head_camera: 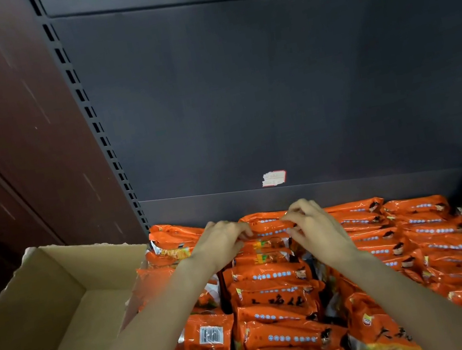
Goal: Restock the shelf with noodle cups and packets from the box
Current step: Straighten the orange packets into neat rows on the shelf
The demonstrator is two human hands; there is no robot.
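Item: rear packet (pixel 265 220); I am pinching it with left hand (pixel 223 242) and right hand (pixel 313 226). Risk: crowded rows toppling.

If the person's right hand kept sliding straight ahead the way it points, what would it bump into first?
Probably the dark back panel of the shelf. The right hand already pinches the rearmost orange packet, and only that panel seems to lie beyond, though depth is hard to judge.

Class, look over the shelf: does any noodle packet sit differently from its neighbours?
Yes. In the left column, one orange packet lies back side up, its barcode showing, while the neighbouring rows show their printed fronts. That column also looks looser and less even.
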